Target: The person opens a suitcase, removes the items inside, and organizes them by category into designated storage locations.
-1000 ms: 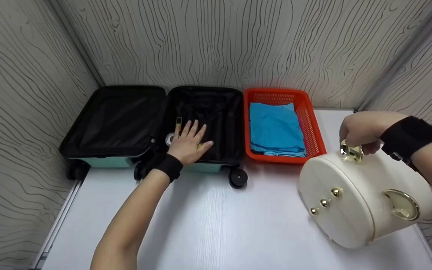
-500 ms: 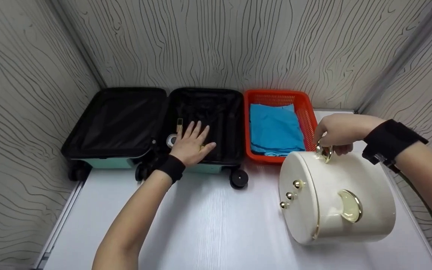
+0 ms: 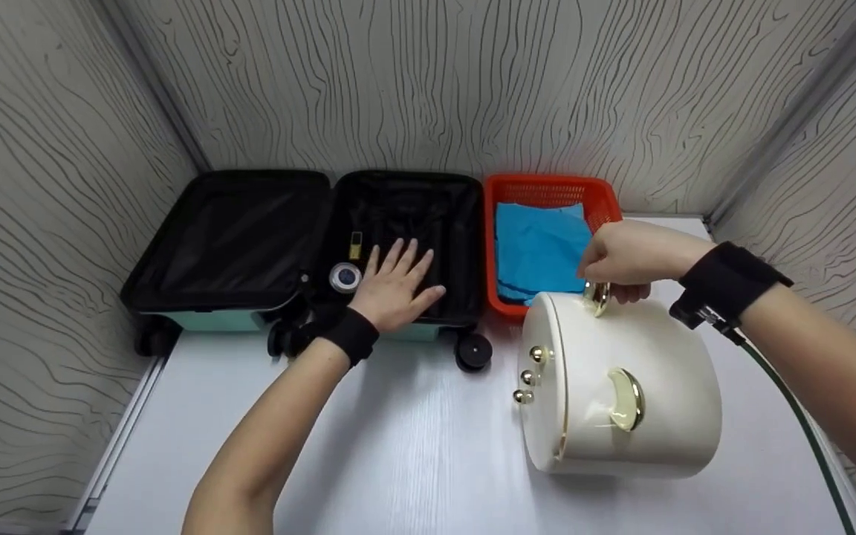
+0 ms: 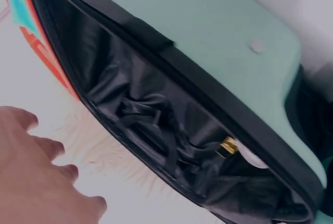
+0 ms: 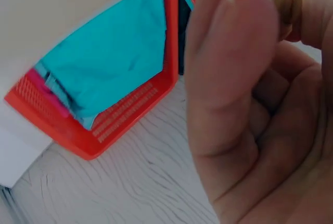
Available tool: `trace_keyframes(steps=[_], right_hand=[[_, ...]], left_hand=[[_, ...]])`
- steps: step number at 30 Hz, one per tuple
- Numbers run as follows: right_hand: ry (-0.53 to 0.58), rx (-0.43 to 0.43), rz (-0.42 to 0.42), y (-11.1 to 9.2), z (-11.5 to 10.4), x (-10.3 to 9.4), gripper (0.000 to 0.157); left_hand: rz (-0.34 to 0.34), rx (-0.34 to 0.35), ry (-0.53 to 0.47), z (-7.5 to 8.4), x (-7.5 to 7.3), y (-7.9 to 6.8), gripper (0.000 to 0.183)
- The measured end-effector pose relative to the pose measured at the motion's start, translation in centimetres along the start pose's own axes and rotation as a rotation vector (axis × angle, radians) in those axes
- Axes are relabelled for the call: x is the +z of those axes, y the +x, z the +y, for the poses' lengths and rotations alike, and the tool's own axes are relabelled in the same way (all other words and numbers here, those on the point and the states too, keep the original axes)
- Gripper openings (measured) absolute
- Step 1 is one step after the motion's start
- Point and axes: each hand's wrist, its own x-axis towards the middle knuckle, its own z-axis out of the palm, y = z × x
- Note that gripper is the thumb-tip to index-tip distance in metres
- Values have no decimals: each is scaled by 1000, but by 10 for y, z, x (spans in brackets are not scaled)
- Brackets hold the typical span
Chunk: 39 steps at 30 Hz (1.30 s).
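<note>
The right hand [image 3: 632, 254] curls its fingers round the gold handle [image 3: 600, 299] of a cream vanity case [image 3: 666, 379], which tilts at four o'clock from the left hand — I cannot tell whether its base touches the white tabletop [image 3: 428, 431]. The left hand [image 3: 396, 293] spreads straight fingers above the opened suitcase's right half [image 3: 461, 238]. From that hand, a round container [image 3: 345, 277] lies at ten o'clock, a gold-and-black tube [image 3: 355, 245] at eleven. Toward eleven from the case — a red basket [image 3: 554, 180] holding folded blue cloth [image 3: 543, 249].
</note>
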Motion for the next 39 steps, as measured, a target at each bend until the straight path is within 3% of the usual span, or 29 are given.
trace_keyframes(steps=[5, 8, 16, 18, 21, 25, 30, 35, 39], right_hand=[[4, -28, 52, 6, -11, 5, 25], [31, -18, 70, 7, -12, 9, 28], [58, -32, 123, -11, -2, 21, 37], [50, -56, 147, -16, -1, 24, 44], [29, -78, 180, -25, 0, 27, 61], [16, -78, 157, -43, 3, 27, 84], [11, -28, 28, -60, 11, 23, 98], [14, -82, -139, -57, 15, 31, 108], [1, -98, -163, -55, 13, 41, 118]], left_hand=[[30, 56, 2, 13, 2, 3, 75], [32, 92, 16, 29, 0, 0, 72], [96, 353, -151, 99, 1, -31, 50], [113, 382, -184, 112, 4, -40, 49], [139, 371, -217, 125, 10, -50, 49], [184, 338, -267, 133, 17, -53, 40], [221, 346, -287, 133, 21, -52, 32], [226, 346, -286, 133, 22, -51, 31], [239, 343, -286, 133, 23, -50, 28]])
